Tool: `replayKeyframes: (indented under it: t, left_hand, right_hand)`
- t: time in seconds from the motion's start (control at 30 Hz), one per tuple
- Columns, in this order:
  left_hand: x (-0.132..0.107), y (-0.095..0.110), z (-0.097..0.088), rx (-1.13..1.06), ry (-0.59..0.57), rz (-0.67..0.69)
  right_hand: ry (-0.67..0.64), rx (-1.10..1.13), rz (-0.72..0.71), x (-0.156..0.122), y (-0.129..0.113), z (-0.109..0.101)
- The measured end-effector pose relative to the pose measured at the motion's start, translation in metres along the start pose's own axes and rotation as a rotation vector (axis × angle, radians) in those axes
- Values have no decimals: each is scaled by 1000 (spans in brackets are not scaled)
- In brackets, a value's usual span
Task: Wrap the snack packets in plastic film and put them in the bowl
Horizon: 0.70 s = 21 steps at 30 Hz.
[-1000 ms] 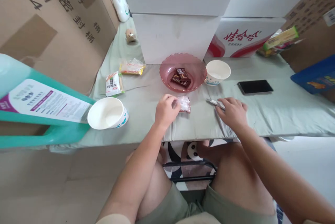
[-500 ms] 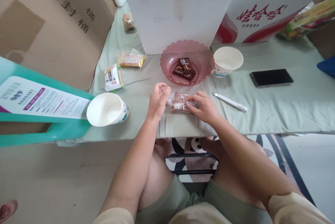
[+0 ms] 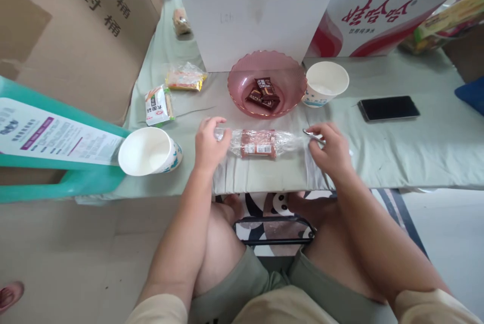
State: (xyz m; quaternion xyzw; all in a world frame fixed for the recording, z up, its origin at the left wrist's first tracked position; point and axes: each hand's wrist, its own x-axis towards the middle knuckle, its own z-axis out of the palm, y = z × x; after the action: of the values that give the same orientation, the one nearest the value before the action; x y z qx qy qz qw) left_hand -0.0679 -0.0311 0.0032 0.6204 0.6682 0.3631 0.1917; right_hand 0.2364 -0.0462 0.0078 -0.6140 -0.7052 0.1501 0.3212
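Note:
A packet in clear plastic wrap (image 3: 258,143), with reddish-brown contents and a barcode label, lies flat on the cloth in front of me. Its clear ends stretch out to both sides. My left hand (image 3: 212,141) is at the left end, thumb and forefinger curved and apart, with plastic showing between them. My right hand (image 3: 329,146) has come down over the slim white utility knife (image 3: 310,135) right of the packet. Thumb and fingers close on it, its tip sticks out leftward, and the hand hides most of its body.
Behind the packet stands a pink bowl (image 3: 242,98) with brown cocoa snack packs (image 3: 265,93). Paper cups stand left (image 3: 145,152) and right (image 3: 326,83). A phone (image 3: 388,108) lies at right, snack packets (image 3: 159,105) at left. White cartons (image 3: 260,16) line the back.
Both hands have moved apart: my left hand leftward, my right hand off the packet onto the utility knife. The packet's clear wrap now lies spread out. The view has shifted slightly.

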Motion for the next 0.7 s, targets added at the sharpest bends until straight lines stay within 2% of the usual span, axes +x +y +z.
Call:
replayKeyframes:
  t: [0.03,0.1,0.17,0.2,0.27,0.4,0.43,0.47,0.6,0.7]
  left_hand:
    - [-2,3,-3,15,-53,107]
    - [-4,6,-7,43,-239,249]
    - [-5,5,-9,81,-366,248]
    - [-5,5,-9,88,-374,219]
    - [-4,5,-9,77,-312,158]
    - [1,11,-6,42,-111,6]
    - [4,12,-5,53,-79,-38]
    - [8,12,-4,73,-65,-76]
    - [27,8,-4,175,-67,-175]
    - [26,9,-10,211,148,-105]
  right_hand:
    - [-1,6,-66,0,-3,2]
    - [-68,19,-177,2,-8,9]
    - [-144,11,-200,7,-9,17]
    - [-164,2,-177,10,-9,20]
    - [-125,-32,-95,15,-12,21]
    - [254,-220,95,17,-34,11]
    - [282,-239,85,15,-41,10]
    - [238,-231,32,13,-47,11]
    - [-184,-130,-308,8,-55,30]
    - [-252,-175,-300,10,-47,46]
